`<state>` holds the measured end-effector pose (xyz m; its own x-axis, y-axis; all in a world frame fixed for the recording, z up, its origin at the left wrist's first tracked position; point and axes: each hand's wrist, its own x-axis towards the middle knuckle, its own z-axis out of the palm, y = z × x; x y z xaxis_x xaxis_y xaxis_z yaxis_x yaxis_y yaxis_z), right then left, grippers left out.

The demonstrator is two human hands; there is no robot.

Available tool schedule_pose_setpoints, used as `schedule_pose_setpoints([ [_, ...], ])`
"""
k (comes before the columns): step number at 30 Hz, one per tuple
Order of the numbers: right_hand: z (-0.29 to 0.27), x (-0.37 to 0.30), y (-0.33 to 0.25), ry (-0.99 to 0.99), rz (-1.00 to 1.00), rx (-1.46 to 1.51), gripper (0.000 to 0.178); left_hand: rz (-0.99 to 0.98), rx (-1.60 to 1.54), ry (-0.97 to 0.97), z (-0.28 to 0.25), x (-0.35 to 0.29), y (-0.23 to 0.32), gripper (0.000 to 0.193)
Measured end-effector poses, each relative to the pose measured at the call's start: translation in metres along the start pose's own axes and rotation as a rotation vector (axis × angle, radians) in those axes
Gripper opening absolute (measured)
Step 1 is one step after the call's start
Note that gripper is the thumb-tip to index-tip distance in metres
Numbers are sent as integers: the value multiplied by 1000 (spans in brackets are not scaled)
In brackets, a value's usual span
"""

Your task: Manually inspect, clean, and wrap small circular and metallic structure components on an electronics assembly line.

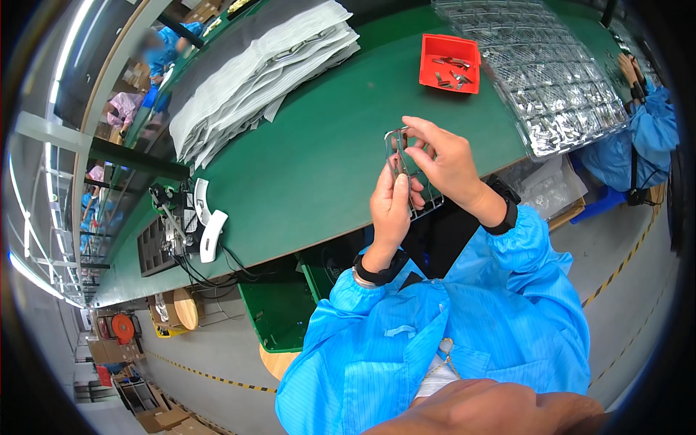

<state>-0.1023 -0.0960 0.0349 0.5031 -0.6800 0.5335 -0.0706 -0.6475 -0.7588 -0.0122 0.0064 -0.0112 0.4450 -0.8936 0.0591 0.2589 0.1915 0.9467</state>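
Both my hands hold a thin metal frame with an open, roughly rectangular outline, above the near edge of the green table. My left hand grips its lower left side, thumb on the front and fingers reaching behind. At the upper end, my right hand has its thumb and fingers closed around the frame's edge. My fingers hide parts of the frame, and whether a small piece is pinched there as well cannot be made out. Beyond my right hand sits a red bin with several small metal pieces inside.
Clear plastic trays of small metal parts cover the table's right side. White sheets lie stacked at the far left. A black-and-white device with cables stands at left. A green crate is below the edge. A co-worker's sleeve is at right.
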Motion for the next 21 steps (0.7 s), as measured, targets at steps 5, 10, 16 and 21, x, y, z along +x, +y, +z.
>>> schedule_pose_setpoints([
  [5,-2,-2,1,34,226,232,41,88,98,-15,7,-10,-6,43],
  [10,-3,-7,2,138,-267,-90,30,120,151,-50,8,-16,3,42],
  [16,-14,-10,22,151,-597,-299,25,-36,105,-131,6,-20,17,42],
  [21,-32,-4,22,54,-806,-398,21,-166,36,-168,7,-23,29,41],
])
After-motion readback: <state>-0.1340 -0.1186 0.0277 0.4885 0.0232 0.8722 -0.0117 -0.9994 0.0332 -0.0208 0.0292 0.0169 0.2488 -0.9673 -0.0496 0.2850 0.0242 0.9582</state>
